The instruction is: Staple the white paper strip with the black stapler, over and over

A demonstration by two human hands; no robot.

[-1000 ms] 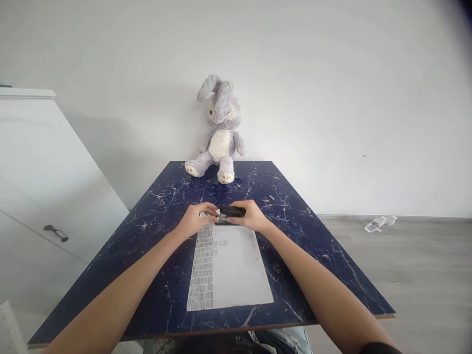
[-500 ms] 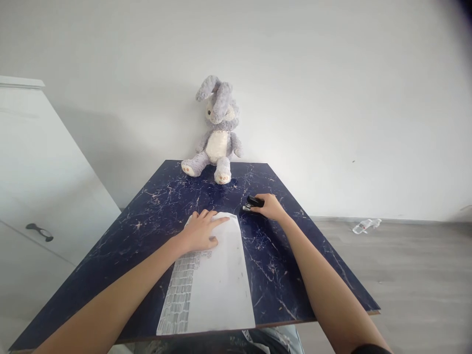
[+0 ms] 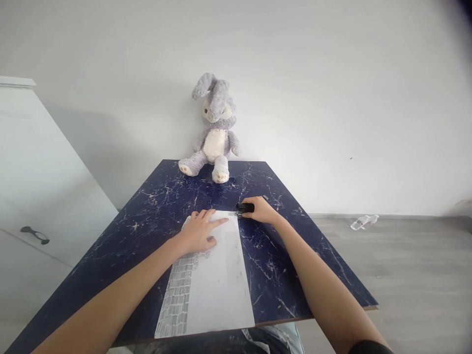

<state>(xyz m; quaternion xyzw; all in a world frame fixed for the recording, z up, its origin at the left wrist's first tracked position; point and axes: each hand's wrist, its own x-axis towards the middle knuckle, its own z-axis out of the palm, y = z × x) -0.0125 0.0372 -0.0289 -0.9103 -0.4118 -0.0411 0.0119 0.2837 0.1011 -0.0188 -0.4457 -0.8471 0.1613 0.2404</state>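
Note:
White paper (image 3: pixel 221 290) with a printed grey pattern down its left side lies on the dark blue marbled table (image 3: pixel 280 275), reaching the front edge. My left hand (image 3: pixel 201 232) rests flat on the paper's upper part, fingers spread, index finger pointing toward the far right corner. In my right hand (image 3: pixel 260 210) is a black stapler (image 3: pixel 245 208), gripped between thumb and fingers. Its front end is at the paper's far right corner; whether the paper's edge sits between its jaws I cannot tell.
A grey plush rabbit (image 3: pixel 215 128) sits at the table's far edge against the wall. A small grey object (image 3: pixel 265 197) lies just beyond my right hand. To the left stands a white cabinet (image 3: pixel 44 162) with a dark handle. Clear plastic (image 3: pixel 363 222) lies on the floor at right.
The paper has slid left and nearer to me. My left hand has flattened onto it. The stapler moved from the paper's top edge out to the right, then back to its far right corner.

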